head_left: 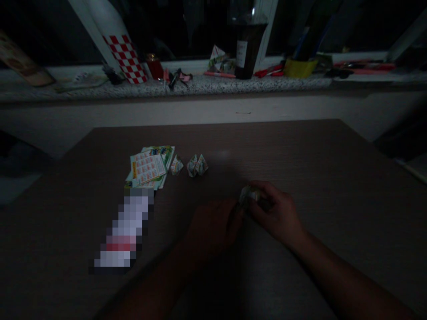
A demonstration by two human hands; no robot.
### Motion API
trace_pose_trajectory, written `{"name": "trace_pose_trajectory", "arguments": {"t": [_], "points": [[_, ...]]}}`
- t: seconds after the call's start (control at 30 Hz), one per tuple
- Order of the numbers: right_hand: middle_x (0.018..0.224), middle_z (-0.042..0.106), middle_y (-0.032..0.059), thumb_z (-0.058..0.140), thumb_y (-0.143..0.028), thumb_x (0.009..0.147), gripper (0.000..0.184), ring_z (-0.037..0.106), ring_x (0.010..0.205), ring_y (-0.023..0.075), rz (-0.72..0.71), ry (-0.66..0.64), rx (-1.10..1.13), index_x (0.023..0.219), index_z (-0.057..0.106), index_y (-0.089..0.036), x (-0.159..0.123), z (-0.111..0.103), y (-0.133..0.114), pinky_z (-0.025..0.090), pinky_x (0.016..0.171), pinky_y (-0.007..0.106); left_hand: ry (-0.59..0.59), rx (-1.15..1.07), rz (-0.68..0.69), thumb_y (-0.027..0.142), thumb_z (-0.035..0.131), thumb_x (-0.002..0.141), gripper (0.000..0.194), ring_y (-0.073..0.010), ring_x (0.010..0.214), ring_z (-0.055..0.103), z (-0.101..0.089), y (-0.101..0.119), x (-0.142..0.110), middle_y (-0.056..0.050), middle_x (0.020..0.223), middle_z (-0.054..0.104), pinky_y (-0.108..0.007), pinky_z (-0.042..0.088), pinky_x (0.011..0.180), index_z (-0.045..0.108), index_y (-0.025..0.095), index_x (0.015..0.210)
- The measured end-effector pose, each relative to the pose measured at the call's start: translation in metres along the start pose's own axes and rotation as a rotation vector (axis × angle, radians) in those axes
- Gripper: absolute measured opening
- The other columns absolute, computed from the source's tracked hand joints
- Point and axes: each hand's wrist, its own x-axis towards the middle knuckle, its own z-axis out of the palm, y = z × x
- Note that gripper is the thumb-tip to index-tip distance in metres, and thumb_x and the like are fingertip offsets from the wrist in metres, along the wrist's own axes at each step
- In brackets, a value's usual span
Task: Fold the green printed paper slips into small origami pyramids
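Note:
Between my two hands, over the middle of the table, is a small piece of folded printed paper (246, 194). My right hand (278, 211) pinches it from the right between thumb and fingers. From the left, my left hand (215, 222) grips its near side, with the fingertips partly lost in shadow. Farther off to the left stand small folded paper shapes, a single one (177, 166) and a pair (197, 166) side by side. Next to them lies a stack of printed paper leaflets (148, 166), with white, green and orange print.
A blurred-out lit phone-like object (125, 231) lies left of my left arm. Behind the brown table (283, 142), a speckled stone sill (200, 86) holds a red-checkered bottle (125, 55), a dark labelled container (247, 51), a yellow pot (300, 68) and several pens. The light is dim.

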Motion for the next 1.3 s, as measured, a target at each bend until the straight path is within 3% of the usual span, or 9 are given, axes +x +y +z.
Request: {"name": "trace_pose_trajectory", "arguments": {"t": [0.07,0.17,0.27,0.37,0.5,0.63,0.83,0.97,1.3], "points": [[0.088,0.072,0.0044,0.059,-0.021,0.079,0.033,0.068,0.075,0.0174,0.005,-0.025,-0.009,0.112,0.059,-0.020,0.001,-0.001,0.001,0.051,0.064,0.026,0.022,-0.059,-0.063,0.033,0.041,0.094,0.035,-0.0213,0.084,0.066,-0.002,-0.001,0.001,-0.009,0.101,0.068,-0.034,0.051,0.073,0.047,0.016,0.124],[0.089,0.071,0.0050,0.056,-0.020,0.080,0.034,0.067,0.075,0.0177,0.001,-0.053,-0.005,0.114,0.058,-0.019,0.003,-0.002,0.003,0.051,0.065,0.027,0.077,-0.103,-0.001,0.027,0.046,0.091,0.048,-0.0226,0.111,0.058,-0.008,-0.005,0.002,-0.013,0.127,0.057,-0.038,0.047,0.094,0.036,0.016,0.136],[0.087,0.070,0.0038,0.054,-0.020,0.082,0.028,0.065,0.072,0.0164,-0.015,-0.109,0.004,0.109,0.060,-0.020,0.006,-0.005,0.007,0.050,0.062,0.026,0.045,-0.053,0.124,0.016,0.052,0.082,0.051,-0.0245,0.131,0.039,-0.018,-0.009,0.003,-0.012,0.143,0.042,-0.042,0.036,0.107,0.044,0.021,0.133],[0.074,0.066,0.0002,0.053,-0.019,0.083,0.020,0.060,0.061,0.0135,-0.023,-0.163,-0.015,0.100,0.063,-0.020,0.008,-0.007,0.013,0.046,0.056,0.024,-0.084,0.003,0.227,0.009,0.057,0.070,0.053,-0.0271,0.137,0.029,-0.025,-0.013,0.004,-0.008,0.149,0.034,-0.045,0.027,0.112,0.057,0.022,0.121],[0.067,0.062,-0.0010,0.053,-0.018,0.083,0.016,0.056,0.056,0.0130,-0.040,-0.233,-0.020,0.094,0.064,-0.019,0.011,-0.009,0.019,0.044,0.054,0.024,-0.179,0.065,0.299,0.008,0.054,0.074,0.044,-0.0248,0.137,0.030,-0.026,-0.017,0.006,-0.004,0.144,0.044,-0.047,0.022,0.112,0.061,0.024,0.115],[0.077,0.067,0.0020,0.056,-0.016,0.083,0.014,0.060,0.069,0.0162,-0.163,-0.278,-0.107,0.093,0.065,-0.019,0.015,-0.011,0.022,0.046,0.067,0.030,-0.203,0.091,0.333,0.014,0.053,0.083,0.030,-0.0222,0.130,0.040,-0.021,-0.022,0.007,-0.001,0.134,0.055,-0.046,0.021,0.110,0.063,0.025,0.110],[0.106,0.065,0.0081,0.063,-0.022,0.084,0.017,0.057,0.101,0.0241,-0.308,-0.242,-0.356,0.100,0.066,-0.020,0.017,-0.013,0.026,0.043,0.088,0.041,-0.226,0.082,0.324,0.017,0.057,0.083,0.030,-0.0232,0.127,0.042,-0.018,-0.026,0.006,-0.002,0.130,0.059,-0.047,0.019,0.109,0.062,0.025,0.111],[0.102,0.064,0.0079,0.061,-0.018,0.084,0.012,0.057,0.098,0.0226,-0.373,-0.307,-0.374,0.094,0.068,-0.019,0.015,-0.012,0.022,0.044,0.088,0.038,-0.252,0.076,0.307,0.017,0.057,0.083,0.029,-0.0214,0.123,0.046,-0.018,-0.025,0.006,-0.002,0.129,0.058,-0.046,0.021,0.108,0.062,0.025,0.110],[0.104,0.062,0.0069,0.067,-0.020,0.079,0.025,0.055,0.103,0.0239,-0.315,-0.441,-0.287,0.104,0.068,-0.024,0.012,-0.016,0.009,0.043,0.090,0.041,-0.297,0.050,0.295,0.018,0.059,0.082,0.029,-0.0207,0.115,0.053,-0.026,-0.019,0.007,-0.003,0.120,0.063,-0.041,0.029,0.104,0.064,0.028,0.109]]}}
